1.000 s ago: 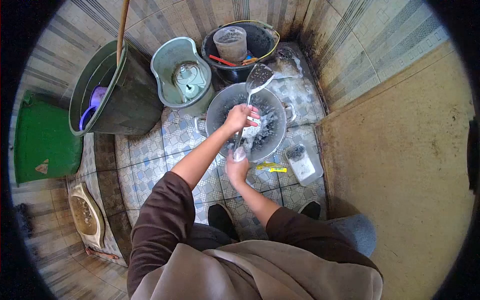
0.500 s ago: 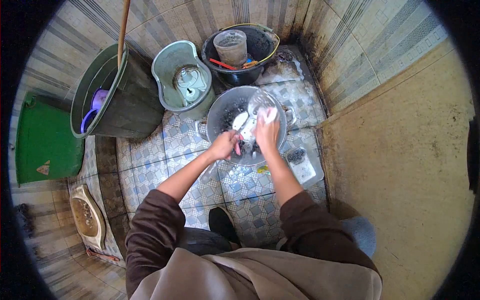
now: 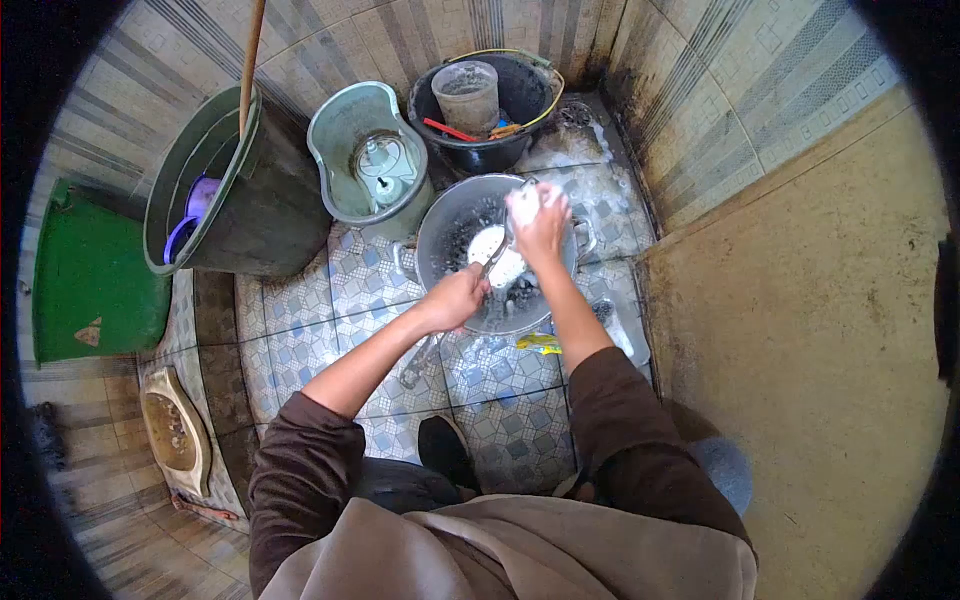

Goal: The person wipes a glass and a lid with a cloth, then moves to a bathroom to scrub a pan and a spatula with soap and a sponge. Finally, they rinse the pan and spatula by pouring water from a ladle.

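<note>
A large grey metal pot (image 3: 432, 250) sits on the tiled floor in front of me, with dark, foamy water inside. Over it, my left hand (image 3: 455, 300) is closed around the handle of a slotted metal spatula (image 3: 497, 256), which points up and to the right. My right hand (image 3: 543, 232) is wrapped about a white, foam-covered sponge (image 3: 524, 204) pressed at the spatula's head. Hand and lather mostly hide that head. White suds (image 3: 490, 243) with dark specks lie in the pot below both hands.
Behind the pot stand a light green tub (image 3: 335, 170) and a black bucket (image 3: 470, 155) holding a grey container (image 3: 467, 92). A tall dark bin (image 3: 290, 215) is at left. Beside my right forearm are a yellow packet (image 3: 540, 343) and a soapy tray (image 3: 632, 340). A board (image 3: 800, 330) borders the right.
My right hand and the sponge have shifted up and slightly right along the spatula, covering its slotted head. My left hand keeps its grip on the handle, moving slightly.
</note>
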`<state>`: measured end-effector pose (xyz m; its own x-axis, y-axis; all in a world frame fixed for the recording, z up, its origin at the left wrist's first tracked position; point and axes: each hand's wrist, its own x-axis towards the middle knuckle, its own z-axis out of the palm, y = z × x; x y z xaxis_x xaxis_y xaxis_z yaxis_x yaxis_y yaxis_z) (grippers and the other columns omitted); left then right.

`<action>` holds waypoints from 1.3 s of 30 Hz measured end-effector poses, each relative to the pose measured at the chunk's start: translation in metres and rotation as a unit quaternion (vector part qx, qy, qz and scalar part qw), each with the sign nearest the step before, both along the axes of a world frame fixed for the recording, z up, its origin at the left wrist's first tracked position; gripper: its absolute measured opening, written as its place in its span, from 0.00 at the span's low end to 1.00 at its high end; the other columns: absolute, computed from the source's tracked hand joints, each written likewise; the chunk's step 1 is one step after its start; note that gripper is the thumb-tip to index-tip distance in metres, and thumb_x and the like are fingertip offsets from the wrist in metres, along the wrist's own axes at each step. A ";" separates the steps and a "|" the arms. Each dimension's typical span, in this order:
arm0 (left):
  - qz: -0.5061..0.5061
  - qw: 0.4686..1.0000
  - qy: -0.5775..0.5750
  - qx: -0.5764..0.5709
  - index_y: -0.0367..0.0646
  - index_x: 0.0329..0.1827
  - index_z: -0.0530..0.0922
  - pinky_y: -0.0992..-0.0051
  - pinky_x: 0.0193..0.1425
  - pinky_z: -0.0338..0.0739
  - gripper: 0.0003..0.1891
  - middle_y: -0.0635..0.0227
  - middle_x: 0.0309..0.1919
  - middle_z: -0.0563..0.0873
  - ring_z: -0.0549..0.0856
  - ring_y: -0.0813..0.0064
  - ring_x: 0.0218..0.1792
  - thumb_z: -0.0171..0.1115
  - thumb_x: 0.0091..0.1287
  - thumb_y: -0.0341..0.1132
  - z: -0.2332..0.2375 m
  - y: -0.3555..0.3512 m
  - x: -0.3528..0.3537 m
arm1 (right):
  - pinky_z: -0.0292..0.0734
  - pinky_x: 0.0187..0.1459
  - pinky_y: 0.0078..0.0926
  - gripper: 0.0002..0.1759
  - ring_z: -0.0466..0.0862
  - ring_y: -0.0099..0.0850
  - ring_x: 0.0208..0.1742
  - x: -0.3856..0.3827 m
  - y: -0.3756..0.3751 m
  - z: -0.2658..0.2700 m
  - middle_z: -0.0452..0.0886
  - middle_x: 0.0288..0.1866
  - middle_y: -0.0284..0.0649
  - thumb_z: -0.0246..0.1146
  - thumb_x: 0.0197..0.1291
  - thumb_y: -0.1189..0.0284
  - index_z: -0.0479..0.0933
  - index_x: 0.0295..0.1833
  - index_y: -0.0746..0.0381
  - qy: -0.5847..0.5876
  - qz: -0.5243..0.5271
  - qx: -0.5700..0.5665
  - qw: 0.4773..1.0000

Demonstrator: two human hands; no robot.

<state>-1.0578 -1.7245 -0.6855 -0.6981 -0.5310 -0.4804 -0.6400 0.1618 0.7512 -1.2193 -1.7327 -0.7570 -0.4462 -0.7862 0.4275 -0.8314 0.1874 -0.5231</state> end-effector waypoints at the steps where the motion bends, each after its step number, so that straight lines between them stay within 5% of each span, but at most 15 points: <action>1: -0.001 1.000 -0.003 0.002 0.39 0.31 0.61 0.77 0.10 0.62 0.11 0.68 0.11 0.67 0.67 0.78 0.06 0.40 0.64 0.38 0.002 0.002 0.001 | 0.60 0.46 0.41 0.18 0.70 0.42 0.44 -0.004 -0.010 -0.004 0.70 0.43 0.47 0.55 0.47 0.55 0.71 0.35 0.59 -0.025 -0.069 -0.044 0.996; 3: -0.022 1.000 0.007 0.019 0.39 0.30 0.61 0.77 0.10 0.63 0.10 0.68 0.11 0.67 0.67 0.78 0.06 0.40 0.64 0.37 0.008 0.004 -0.001 | 0.58 0.48 0.42 0.18 0.68 0.42 0.46 -0.006 -0.013 -0.004 0.69 0.46 0.47 0.55 0.47 0.55 0.72 0.37 0.57 -0.046 -0.140 -0.088 0.985; 5: -0.012 1.000 0.003 0.016 0.38 0.32 0.62 0.77 0.10 0.63 0.09 0.69 0.11 0.67 0.67 0.79 0.06 0.40 0.64 0.36 0.009 0.009 -0.002 | 0.56 0.51 0.41 0.21 0.67 0.41 0.49 0.005 -0.009 0.018 0.66 0.50 0.45 0.56 0.45 0.54 0.71 0.42 0.55 -0.008 -0.040 -0.074 0.996; 7: -0.017 0.999 0.017 0.048 0.37 0.36 0.63 0.78 0.10 0.63 0.09 0.70 0.11 0.67 0.66 0.80 0.06 0.41 0.64 0.35 0.005 0.010 0.001 | 0.63 0.49 0.38 0.22 0.72 0.43 0.44 0.002 -0.006 0.022 0.72 0.45 0.48 0.56 0.45 0.53 0.74 0.41 0.57 0.013 -0.025 -0.054 0.998; 9: -0.008 0.998 0.015 0.056 0.36 0.37 0.63 0.79 0.10 0.64 0.09 0.71 0.11 0.67 0.66 0.81 0.06 0.42 0.63 0.35 0.002 0.021 0.003 | 0.71 0.38 0.37 0.22 0.77 0.45 0.34 -0.006 -0.008 0.022 0.77 0.32 0.50 0.54 0.47 0.52 0.77 0.33 0.60 -0.124 -0.097 0.145 0.977; 10: 0.000 0.998 0.003 0.061 0.35 0.39 0.63 0.79 0.10 0.64 0.10 0.72 0.11 0.67 0.66 0.81 0.06 0.41 0.64 0.35 0.002 0.027 0.003 | 0.71 0.28 0.40 0.24 0.78 0.46 0.27 -0.013 -0.010 0.014 0.77 0.23 0.51 0.53 0.49 0.50 0.77 0.26 0.62 -0.107 -0.115 0.129 0.979; 14: 0.028 0.994 0.002 0.101 0.32 0.48 0.61 0.81 0.08 0.63 0.15 0.74 0.10 0.65 0.65 0.82 0.06 0.41 0.64 0.35 -0.006 0.025 0.002 | 0.71 0.28 0.39 0.22 0.77 0.46 0.25 -0.017 -0.008 0.003 0.75 0.21 0.52 0.53 0.51 0.53 0.76 0.26 0.63 -0.132 -0.158 0.067 0.976; 17: 0.060 0.991 0.022 0.117 0.33 0.44 0.62 0.82 0.08 0.61 0.12 0.74 0.10 0.65 0.64 0.83 0.06 0.41 0.64 0.34 -0.013 0.020 0.003 | 0.60 0.49 0.45 0.17 0.69 0.43 0.52 0.015 0.007 -0.007 0.67 0.53 0.49 0.56 0.49 0.60 0.74 0.42 0.58 -0.037 0.037 -0.015 0.999; 21: 0.080 0.987 0.058 0.124 0.37 0.36 0.62 0.82 0.07 0.59 0.08 0.75 0.09 0.65 0.63 0.84 0.05 0.41 0.64 0.34 -0.035 0.019 0.008 | 0.49 0.57 0.48 0.18 0.62 0.45 0.57 0.037 0.024 -0.020 0.60 0.60 0.43 0.56 0.48 0.62 0.73 0.47 0.52 -0.110 0.152 0.032 0.982; 25: 0.066 0.989 0.051 0.119 0.37 0.37 0.62 0.82 0.06 0.58 0.08 0.76 0.09 0.64 0.63 0.84 0.05 0.40 0.64 0.34 -0.032 0.020 0.012 | 0.62 0.50 0.42 0.19 0.71 0.42 0.49 0.014 0.020 -0.023 0.69 0.51 0.50 0.52 0.51 0.56 0.72 0.47 0.52 0.074 -0.068 0.003 0.995; 27: 0.090 0.992 0.045 0.077 0.37 0.32 0.63 0.75 0.10 0.65 0.08 0.70 0.10 0.68 0.68 0.76 0.06 0.43 0.63 0.34 -0.020 0.018 0.011 | 0.69 0.38 0.38 0.18 0.77 0.41 0.35 -0.001 0.021 -0.018 0.76 0.36 0.50 0.52 0.51 0.55 0.76 0.40 0.56 -0.255 -0.149 0.155 0.943; 30: 0.064 0.993 0.026 0.094 0.37 0.31 0.62 0.75 0.11 0.65 0.09 0.70 0.10 0.68 0.68 0.76 0.06 0.42 0.63 0.35 -0.011 0.015 0.010 | 0.69 0.28 0.37 0.22 0.77 0.43 0.25 -0.011 0.019 -0.027 0.77 0.23 0.48 0.53 0.50 0.53 0.76 0.30 0.63 -0.219 -0.153 0.012 0.964; 33: 0.029 0.993 0.020 0.116 0.36 0.34 0.64 0.76 0.11 0.66 0.09 0.70 0.11 0.68 0.69 0.77 0.07 0.41 0.63 0.35 -0.012 0.017 0.009 | 0.68 0.29 0.38 0.25 0.78 0.43 0.28 -0.021 0.025 -0.042 0.77 0.22 0.49 0.54 0.49 0.51 0.76 0.26 0.66 -0.395 -0.205 -0.053 0.894; 37: -0.020 0.989 0.029 0.146 0.38 0.40 0.64 0.82 0.08 0.58 0.10 0.77 0.10 0.64 0.62 0.84 0.06 0.39 0.64 0.35 -0.018 0.023 0.000 | 0.71 0.31 0.39 0.26 0.79 0.43 0.31 -0.045 0.068 -0.043 0.78 0.25 0.49 0.53 0.49 0.50 0.77 0.26 0.65 -0.210 -0.401 0.173 0.875; 39: -0.033 0.990 0.017 0.138 0.38 0.39 0.66 0.83 0.08 0.58 0.10 0.77 0.10 0.64 0.62 0.85 0.06 0.40 0.64 0.35 -0.018 0.022 -0.006 | 0.73 0.32 0.37 0.25 0.79 0.43 0.33 -0.054 0.111 -0.028 0.78 0.32 0.49 0.54 0.47 0.51 0.77 0.31 0.65 -0.244 -0.485 0.275 0.794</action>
<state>-1.0637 -1.7027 -0.7033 -0.7444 -0.3355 -0.5773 -0.6091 -0.0129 0.7930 -1.2731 -1.6220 -0.7847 -0.9627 0.0201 -0.2700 0.1192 0.9268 -0.3561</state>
